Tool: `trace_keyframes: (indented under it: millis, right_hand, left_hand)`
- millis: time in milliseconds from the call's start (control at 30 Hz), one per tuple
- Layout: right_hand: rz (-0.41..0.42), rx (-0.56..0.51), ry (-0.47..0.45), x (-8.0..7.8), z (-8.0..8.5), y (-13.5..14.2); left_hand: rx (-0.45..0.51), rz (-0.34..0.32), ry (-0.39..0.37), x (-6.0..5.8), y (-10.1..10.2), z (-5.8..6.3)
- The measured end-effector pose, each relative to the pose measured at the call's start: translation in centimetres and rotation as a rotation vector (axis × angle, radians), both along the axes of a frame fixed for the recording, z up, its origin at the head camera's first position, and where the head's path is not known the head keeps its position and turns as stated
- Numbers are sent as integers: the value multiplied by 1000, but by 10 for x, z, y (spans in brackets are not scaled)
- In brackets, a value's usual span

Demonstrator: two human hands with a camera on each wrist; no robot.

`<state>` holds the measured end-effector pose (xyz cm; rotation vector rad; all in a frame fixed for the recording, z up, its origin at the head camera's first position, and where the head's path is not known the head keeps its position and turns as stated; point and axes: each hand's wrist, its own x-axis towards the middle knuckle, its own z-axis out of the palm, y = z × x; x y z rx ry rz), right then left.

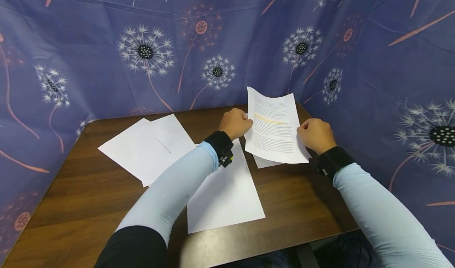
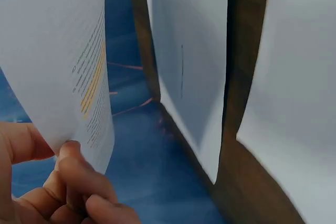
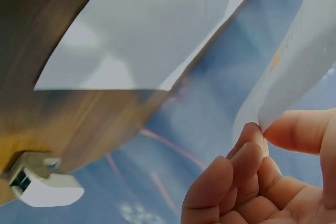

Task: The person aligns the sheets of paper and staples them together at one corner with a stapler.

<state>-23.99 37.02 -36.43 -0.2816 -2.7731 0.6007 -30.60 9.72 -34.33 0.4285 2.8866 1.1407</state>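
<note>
A printed sheet of paper (image 1: 271, 127) with lines of text and a yellow highlighted line is held up, slightly curved, over the far right of the table. My left hand (image 1: 235, 123) pinches its left edge between thumb and fingers; in the left wrist view the thumb and fingertips (image 2: 69, 150) meet at the paper's corner. On the opposite edge my right hand (image 1: 317, 135) pinches the sheet, thumb against forefinger, as the right wrist view shows. Another white sheet (image 1: 266, 163) lies on the table below, mostly hidden by the printed one.
Two overlapping white sheets (image 1: 167, 149), the upper with a short line, lie on the wooden table (image 1: 74, 197) at left. A further blank sheet (image 1: 227, 197) lies front centre, partly under my left forearm. The right wrist view shows a small white object (image 3: 50, 184). Patterned cloth (image 1: 245, 42) hangs behind.
</note>
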Motion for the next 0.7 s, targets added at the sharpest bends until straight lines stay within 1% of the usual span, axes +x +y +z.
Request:
trace_keyframes:
  millis: [100,200,333,433,533,600,700]
  right_hand:
    - [58,-12,7,6,5,-14]
    - [119,-8,33,14,11,-32]
    - [194,-5,70,20,17,-59]
    - [240,-3,83,23,21,-75]
    - [269,0,85,24,22,-86]
    - [292,-20,74,25,21,-91]
    - [330,-63,47,28,19,-99]
  left_hand:
    - [8,-18,0,5,-19,6]
    - [13,-44,4,13,-38,10]
    - [3,-54,42,22,-69,12]
    - [4,-35,71,29,-91,12]
    - [-11,-7,92,36,-112,11]
    - [-29,1,96,41,-125,9]
    - [-46,3,83,50,-141,7]
